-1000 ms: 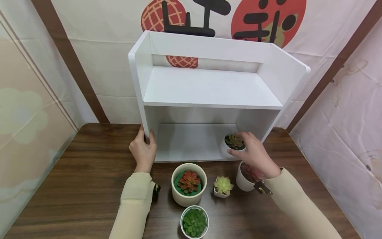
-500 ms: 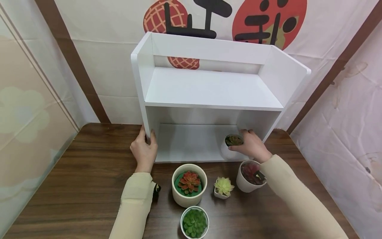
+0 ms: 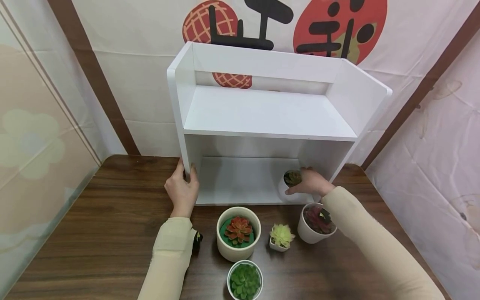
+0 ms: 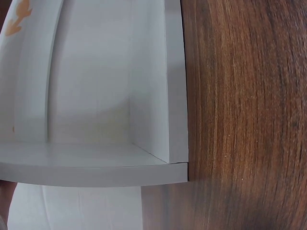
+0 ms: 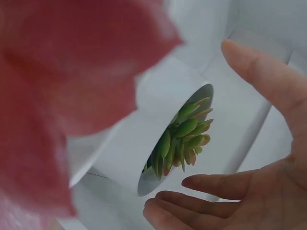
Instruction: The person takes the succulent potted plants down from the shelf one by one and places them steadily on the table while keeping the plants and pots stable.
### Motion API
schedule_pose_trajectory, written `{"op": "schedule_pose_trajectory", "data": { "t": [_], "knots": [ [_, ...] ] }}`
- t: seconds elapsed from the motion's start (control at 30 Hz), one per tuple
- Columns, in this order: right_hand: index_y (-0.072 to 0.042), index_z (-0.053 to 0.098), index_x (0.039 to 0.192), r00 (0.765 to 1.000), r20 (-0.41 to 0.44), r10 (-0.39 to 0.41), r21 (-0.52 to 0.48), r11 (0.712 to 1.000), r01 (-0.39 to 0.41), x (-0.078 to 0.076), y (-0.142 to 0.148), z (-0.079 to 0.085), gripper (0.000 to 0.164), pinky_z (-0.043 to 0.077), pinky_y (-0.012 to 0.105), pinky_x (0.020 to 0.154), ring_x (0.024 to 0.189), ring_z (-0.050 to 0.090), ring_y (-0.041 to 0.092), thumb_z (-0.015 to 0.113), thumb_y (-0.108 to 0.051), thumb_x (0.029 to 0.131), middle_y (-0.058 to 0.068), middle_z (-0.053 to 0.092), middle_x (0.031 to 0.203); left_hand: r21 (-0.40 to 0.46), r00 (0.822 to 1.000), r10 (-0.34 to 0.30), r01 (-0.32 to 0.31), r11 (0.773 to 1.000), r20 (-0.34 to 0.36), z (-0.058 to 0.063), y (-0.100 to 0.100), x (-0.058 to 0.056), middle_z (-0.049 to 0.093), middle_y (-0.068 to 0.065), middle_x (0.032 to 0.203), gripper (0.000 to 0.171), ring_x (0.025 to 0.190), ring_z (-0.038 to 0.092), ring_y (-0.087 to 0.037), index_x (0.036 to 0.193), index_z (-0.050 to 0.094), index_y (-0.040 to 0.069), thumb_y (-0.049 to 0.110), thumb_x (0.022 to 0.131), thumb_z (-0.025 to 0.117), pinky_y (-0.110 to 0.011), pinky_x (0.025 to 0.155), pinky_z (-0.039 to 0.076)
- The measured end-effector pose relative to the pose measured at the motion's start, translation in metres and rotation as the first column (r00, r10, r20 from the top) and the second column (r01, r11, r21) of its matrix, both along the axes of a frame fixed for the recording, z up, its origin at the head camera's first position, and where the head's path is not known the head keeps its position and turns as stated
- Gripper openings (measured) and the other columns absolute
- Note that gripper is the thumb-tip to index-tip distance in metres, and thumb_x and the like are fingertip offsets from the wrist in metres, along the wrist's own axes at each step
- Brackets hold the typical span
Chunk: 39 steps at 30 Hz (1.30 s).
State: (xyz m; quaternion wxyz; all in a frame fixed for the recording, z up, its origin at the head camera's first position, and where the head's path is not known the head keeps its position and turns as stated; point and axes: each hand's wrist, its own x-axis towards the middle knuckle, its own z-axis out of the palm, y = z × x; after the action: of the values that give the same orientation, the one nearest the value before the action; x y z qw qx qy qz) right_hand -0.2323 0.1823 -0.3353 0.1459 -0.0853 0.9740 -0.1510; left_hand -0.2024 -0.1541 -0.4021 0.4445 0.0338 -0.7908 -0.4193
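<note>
In the head view a white pot (image 3: 284, 192) with a green succulent (image 3: 292, 178) stands upright on the lower board of a white two-tier shelf (image 3: 270, 112), near its right end. My right hand (image 3: 310, 183) is at the pot's right side. The right wrist view shows this hand (image 5: 259, 191) with thumb and fingers spread apart, beside the succulent and not closed round the pot. My left hand (image 3: 182, 189) grips the shelf's left side panel (image 3: 179, 112) low down, between thumb and fingers. The left wrist view shows mostly the shelf (image 4: 177, 96); only a sliver of hand appears there.
Before the shelf on the wooden table (image 3: 112, 233) stand a cream pot with a red succulent (image 3: 238, 233), a small pale-green succulent (image 3: 281, 236), a dark-red one (image 3: 313, 233) under my right forearm, and a bright-green one (image 3: 244, 281). A printed cloth (image 3: 150, 83) hangs behind.
My right hand has shifted from over the pot's rim to its right side, and the forearm has moved forward. The left hand keeps its grip on the panel. The view has tilted slightly.
</note>
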Motion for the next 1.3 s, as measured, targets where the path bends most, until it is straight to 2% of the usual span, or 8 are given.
{"op": "schedule_pose_trajectory", "data": {
  "t": [0.17,0.43,0.7,0.97,1.13,1.3],
  "knots": [
    [0.019,0.028,0.140,1.000,0.028,-0.013,-0.009,1.000,0.014,-0.002,0.001,-0.001,0.098,0.036,0.051,0.104,0.130,0.040,0.043,0.077,-0.039,0.077,0.035,0.037,0.141,0.001,1.000,0.000,0.000,1.000,0.000,0.000,0.000,0.000,0.070,-0.023,0.102,0.035,0.076,0.068,-0.042,0.122,0.063,0.000,0.011,0.089,0.065,-0.055,0.067,0.049],
    [0.019,0.029,0.139,0.999,0.044,-0.021,0.024,1.000,0.020,-0.003,0.000,-0.002,0.095,0.036,0.049,0.104,0.130,0.041,0.042,0.076,-0.037,0.077,0.035,0.038,0.140,-0.001,1.000,0.008,-0.008,1.000,-0.011,-0.001,0.000,0.001,0.070,-0.024,0.103,0.036,0.078,0.068,-0.043,0.123,0.063,0.000,0.010,0.088,0.065,-0.057,0.068,0.050],
    [0.020,0.035,0.134,0.999,0.045,-0.014,0.061,0.998,0.011,-0.006,-0.003,-0.002,0.090,0.040,0.048,0.100,0.122,0.047,0.041,0.075,-0.036,0.077,0.035,0.045,0.133,-0.006,1.000,0.011,-0.011,1.000,-0.008,0.000,0.000,0.002,0.070,-0.024,0.101,0.035,0.074,0.068,-0.043,0.122,0.063,-0.001,0.010,0.089,0.065,-0.057,0.066,0.049],
    [0.015,0.047,0.128,0.995,0.079,-0.060,0.118,0.992,0.051,-0.011,-0.007,-0.006,0.077,0.045,0.043,0.091,0.106,0.052,0.032,0.073,-0.039,0.080,0.028,0.053,0.122,-0.010,1.000,0.008,-0.008,1.000,-0.014,0.001,0.000,0.001,0.070,-0.025,0.101,0.035,0.075,0.068,-0.043,0.122,0.063,-0.001,0.009,0.089,0.064,-0.057,0.067,0.049],
    [0.015,0.047,0.128,0.992,0.079,-0.094,0.113,0.990,0.085,-0.010,-0.010,-0.003,0.079,0.045,0.042,0.093,0.109,0.053,0.033,0.074,-0.040,0.078,0.028,0.052,0.125,-0.013,1.000,0.010,-0.010,1.000,-0.018,0.001,0.000,0.001,0.070,-0.025,0.099,0.034,0.073,0.068,-0.043,0.121,0.063,-0.002,0.010,0.089,0.063,-0.057,0.065,0.049],
    [0.013,0.053,0.120,0.992,0.061,-0.110,0.071,0.992,0.106,-0.011,-0.011,-0.004,0.076,0.047,0.040,0.086,0.099,0.056,0.029,0.079,-0.040,0.071,0.024,0.057,0.115,-0.012,1.000,0.014,-0.014,1.000,-0.021,0.001,0.000,0.001,0.070,-0.025,0.099,0.034,0.074,0.068,-0.043,0.120,0.063,-0.002,0.009,0.089,0.063,-0.056,0.065,0.049]
  ]
}}
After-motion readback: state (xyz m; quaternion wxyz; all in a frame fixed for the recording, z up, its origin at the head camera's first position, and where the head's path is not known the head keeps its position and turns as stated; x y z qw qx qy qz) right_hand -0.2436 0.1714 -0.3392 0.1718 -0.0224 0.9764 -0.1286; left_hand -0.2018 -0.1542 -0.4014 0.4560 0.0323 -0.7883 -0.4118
